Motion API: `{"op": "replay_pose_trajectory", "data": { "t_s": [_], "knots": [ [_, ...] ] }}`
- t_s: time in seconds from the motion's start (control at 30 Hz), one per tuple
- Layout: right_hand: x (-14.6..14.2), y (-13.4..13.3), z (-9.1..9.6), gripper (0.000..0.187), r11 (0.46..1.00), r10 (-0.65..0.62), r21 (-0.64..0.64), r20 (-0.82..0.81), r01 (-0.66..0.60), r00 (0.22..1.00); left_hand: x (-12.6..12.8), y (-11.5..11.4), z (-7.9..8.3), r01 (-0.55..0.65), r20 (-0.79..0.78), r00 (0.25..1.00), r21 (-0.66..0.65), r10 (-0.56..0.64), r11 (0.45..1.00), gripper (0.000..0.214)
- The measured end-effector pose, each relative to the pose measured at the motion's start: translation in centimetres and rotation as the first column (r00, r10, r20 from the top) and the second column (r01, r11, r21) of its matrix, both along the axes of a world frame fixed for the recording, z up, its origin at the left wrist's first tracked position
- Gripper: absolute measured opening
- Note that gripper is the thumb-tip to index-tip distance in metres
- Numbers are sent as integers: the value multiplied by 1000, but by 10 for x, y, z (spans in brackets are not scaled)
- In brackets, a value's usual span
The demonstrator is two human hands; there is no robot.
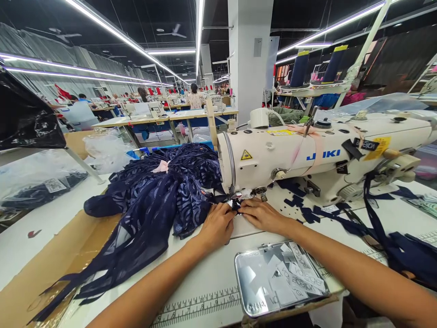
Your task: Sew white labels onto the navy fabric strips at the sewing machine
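A white sewing machine [252, 157] marked JUKI spans the right half of the table. Beneath its needle area lies a small piece of navy fabric [235, 205]. My left hand [218, 224] has curled fingers, their tips pressed on the fabric's near left side. From the right, my right hand [262, 215] holds the same piece with its fingers close together, the tips beside the presser foot. The fabric under the fingertips is partly hidden. A heap of navy patterned garments [164, 187] spreads just left of the machine, with long straps trailing toward the front left.
A metal tin lid [247, 300] with several printed labels [285, 275] sits in front of my right forearm. Navy scraps [309, 214], scissors [357, 221] and straps lie to the right. Cardboard [64, 253] covers the left edge. Thread cones [299, 68] stand behind; people sit farther back.
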State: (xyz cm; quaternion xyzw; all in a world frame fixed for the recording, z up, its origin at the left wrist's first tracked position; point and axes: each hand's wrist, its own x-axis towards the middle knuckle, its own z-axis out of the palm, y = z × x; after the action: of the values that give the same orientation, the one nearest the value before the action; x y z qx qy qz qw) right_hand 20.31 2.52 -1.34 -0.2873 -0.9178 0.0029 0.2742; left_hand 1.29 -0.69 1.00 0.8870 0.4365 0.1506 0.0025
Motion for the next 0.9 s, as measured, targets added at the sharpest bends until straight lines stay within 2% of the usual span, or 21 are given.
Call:
{"op": "replay_pose_trajectory", "data": {
  "t_s": [0.17, 0.27, 0.53, 0.67, 0.9],
  "knots": [
    [7, 6, -2, 25, 993, 81, -76, -124, -91, 989, -1, 1, -5, 8, 23, 1000, -24, -7, 1000, 37],
    [9, 5, 0, 26, 994, 94, -56, -73, -98, 993, -2, 1, -3, 11, 1, 1000, -39, -11, 999, 41],
    [8, -2, 5, 28, 990, 68, 116, 118, -82, 991, -2, -10, -1, 24, -144, 989, 26, -20, 999, 39],
    [4, -5, 6, 25, 985, 31, 161, 136, -53, 990, -9, -7, 0, 47, -214, 976, -19, -50, 999, 48],
    [2, -6, 5, 25, 981, 7, 192, 149, -36, 989, -18, 2, 3, 82, -162, 982, -81, -94, 993, 48]
  ]
}}
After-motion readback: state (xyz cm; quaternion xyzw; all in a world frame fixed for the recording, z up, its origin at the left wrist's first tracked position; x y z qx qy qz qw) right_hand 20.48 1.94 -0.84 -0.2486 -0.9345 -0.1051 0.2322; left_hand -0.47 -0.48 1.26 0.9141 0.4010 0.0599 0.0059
